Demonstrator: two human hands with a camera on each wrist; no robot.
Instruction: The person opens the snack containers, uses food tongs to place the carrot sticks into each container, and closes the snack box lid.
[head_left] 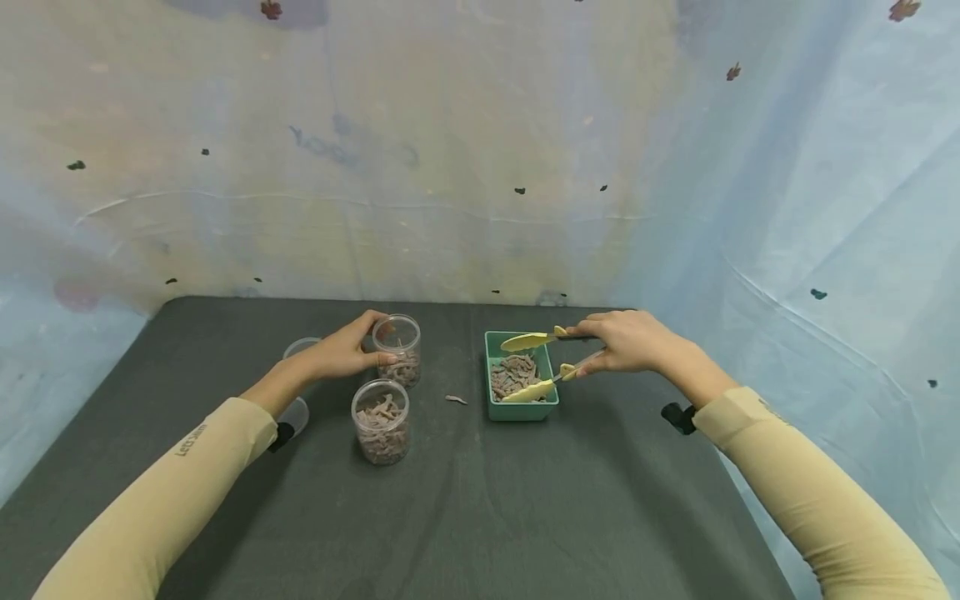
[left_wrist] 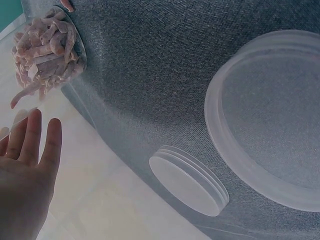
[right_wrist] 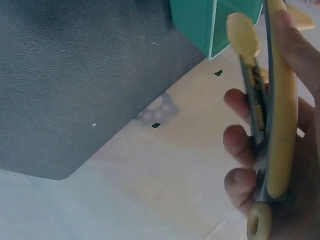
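Observation:
My left hand (head_left: 341, 348) holds the far clear plastic jar (head_left: 398, 367), thumb on the near side and fingers behind it. Pinkish-brown strips (left_wrist: 50, 47) fill its lower part. Just in front stands a second clear jar (head_left: 381, 429), holding more of the same strips. With my right hand (head_left: 630, 340) I grip yellow-tipped tongs (head_left: 534, 390). Their jaws are spread apart over a green rectangular bin (head_left: 522, 412), which has strips across its bottom. In the right wrist view, fingers and thumb wrap around the tongs' yellow handles (right_wrist: 282, 125).
One loose strip (head_left: 456, 400) lies on the dark table (head_left: 480, 508) between the jars and the bin. Two clear round lids rest left of the jars, a larger-looking lid (left_wrist: 216, 107) and another lid (left_wrist: 187, 182). A pale sheet (head_left: 450, 167) hangs behind the table.

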